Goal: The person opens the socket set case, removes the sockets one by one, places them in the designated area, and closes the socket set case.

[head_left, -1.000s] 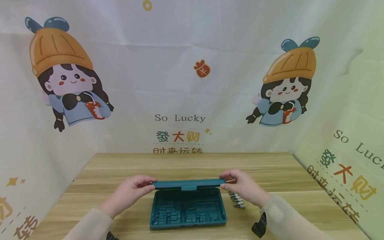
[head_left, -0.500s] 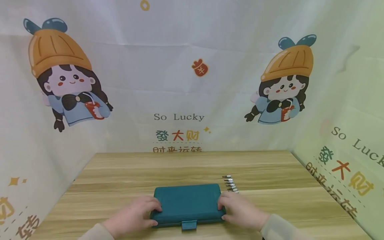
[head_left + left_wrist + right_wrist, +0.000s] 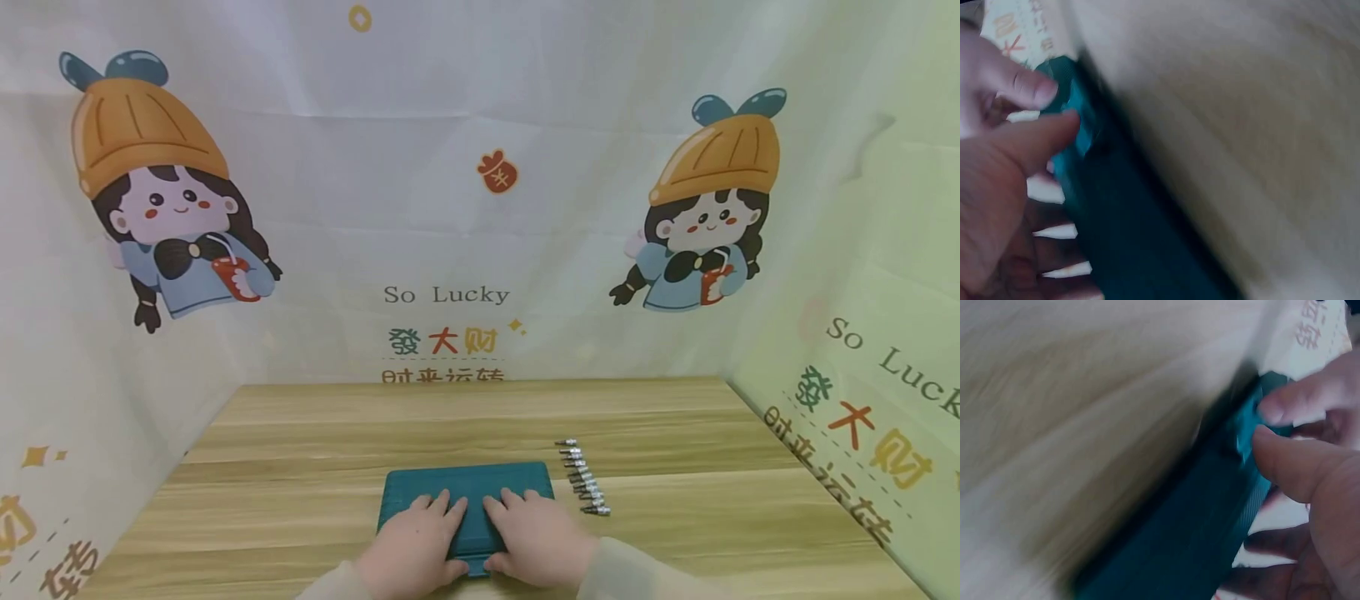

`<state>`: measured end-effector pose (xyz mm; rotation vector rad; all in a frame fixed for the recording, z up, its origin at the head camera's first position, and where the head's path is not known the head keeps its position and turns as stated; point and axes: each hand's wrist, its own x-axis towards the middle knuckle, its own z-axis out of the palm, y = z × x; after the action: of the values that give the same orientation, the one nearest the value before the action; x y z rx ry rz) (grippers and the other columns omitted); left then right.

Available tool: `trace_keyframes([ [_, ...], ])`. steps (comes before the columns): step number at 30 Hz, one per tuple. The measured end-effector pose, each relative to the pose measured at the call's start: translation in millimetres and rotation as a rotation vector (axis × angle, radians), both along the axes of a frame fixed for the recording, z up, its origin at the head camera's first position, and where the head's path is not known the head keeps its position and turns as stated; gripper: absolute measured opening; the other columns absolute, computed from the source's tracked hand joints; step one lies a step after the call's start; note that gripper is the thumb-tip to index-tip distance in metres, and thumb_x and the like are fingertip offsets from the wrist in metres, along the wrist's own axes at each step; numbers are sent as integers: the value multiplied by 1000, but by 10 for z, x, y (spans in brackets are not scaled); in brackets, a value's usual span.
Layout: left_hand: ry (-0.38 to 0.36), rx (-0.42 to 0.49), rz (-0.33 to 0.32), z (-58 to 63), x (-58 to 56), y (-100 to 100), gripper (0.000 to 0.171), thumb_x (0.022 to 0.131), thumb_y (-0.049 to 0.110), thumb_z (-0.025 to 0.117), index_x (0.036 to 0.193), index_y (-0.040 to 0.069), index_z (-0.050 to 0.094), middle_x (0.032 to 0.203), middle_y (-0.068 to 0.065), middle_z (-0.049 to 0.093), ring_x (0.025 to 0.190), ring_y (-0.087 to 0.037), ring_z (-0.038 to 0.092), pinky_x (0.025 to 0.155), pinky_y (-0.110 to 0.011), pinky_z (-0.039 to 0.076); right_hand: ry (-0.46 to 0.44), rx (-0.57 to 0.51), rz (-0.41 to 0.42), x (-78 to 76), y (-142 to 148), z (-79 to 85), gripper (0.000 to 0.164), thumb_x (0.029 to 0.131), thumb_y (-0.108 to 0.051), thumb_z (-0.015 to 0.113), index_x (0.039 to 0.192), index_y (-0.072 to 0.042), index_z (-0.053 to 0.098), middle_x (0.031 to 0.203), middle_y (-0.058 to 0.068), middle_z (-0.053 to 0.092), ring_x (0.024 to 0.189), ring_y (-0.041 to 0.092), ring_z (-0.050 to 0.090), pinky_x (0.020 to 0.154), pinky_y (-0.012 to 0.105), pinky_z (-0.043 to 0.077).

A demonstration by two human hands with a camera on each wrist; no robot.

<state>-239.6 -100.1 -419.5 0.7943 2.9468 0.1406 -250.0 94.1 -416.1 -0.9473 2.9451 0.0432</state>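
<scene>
A teal plastic case (image 3: pixel 480 479) lies closed on the wooden table, its latch (image 3: pixel 477 567) at the front edge. My left hand (image 3: pixel 411 542) rests on the left part of the lid with fingers extended forward. On the right part lies my right hand (image 3: pixel 546 540), fingers spread and straight. Both thumbs touch the latch; in the left wrist view the thumb tips are side by side at the latch (image 3: pixel 1087 128). The right wrist view shows the same thumbs against the latch (image 3: pixel 1244 430). The inside of the case is hidden.
A row of several small metal socket bits (image 3: pixel 580 477) lies on the wooden table (image 3: pixel 300 467) just right of the case. A printed cloth backdrop (image 3: pixel 450 208) rises behind the table and along both sides.
The lid, upright one second ago, has swung down toward me and closed. My hands have moved from its corners to the middle of the case, thumbs now at the latch.
</scene>
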Motion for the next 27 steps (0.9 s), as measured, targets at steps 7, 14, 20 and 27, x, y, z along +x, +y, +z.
trace_keyframes([
  [7,30,-122,102,-94,16,172,82,76,52,75,139,5,52,138,-23,50,122,-44,49,84,-58,48,25,143,-145,83,-242,-69,70,86,-61,60,142,-20,50,136,15,54,116,42,56,69,49,55],
  [14,113,-75,126,-169,85,185,70,84,48,68,140,10,51,140,-23,47,123,-48,45,86,-66,43,88,142,-192,160,-263,-137,68,87,-58,60,143,-22,49,138,15,52,119,43,53,76,61,50],
  [20,39,-16,155,-177,76,143,67,88,46,64,144,14,46,145,-27,38,129,-54,35,89,-75,32,72,115,-187,165,-265,-161,67,89,-56,58,144,-19,48,139,18,50,120,45,50,84,58,48],
  [27,172,-161,112,-204,51,131,74,83,53,68,143,16,48,136,-24,50,118,-50,51,75,-67,47,157,169,-147,166,-311,-154,63,88,-55,61,138,-17,55,131,18,57,111,42,59,68,54,54],
])
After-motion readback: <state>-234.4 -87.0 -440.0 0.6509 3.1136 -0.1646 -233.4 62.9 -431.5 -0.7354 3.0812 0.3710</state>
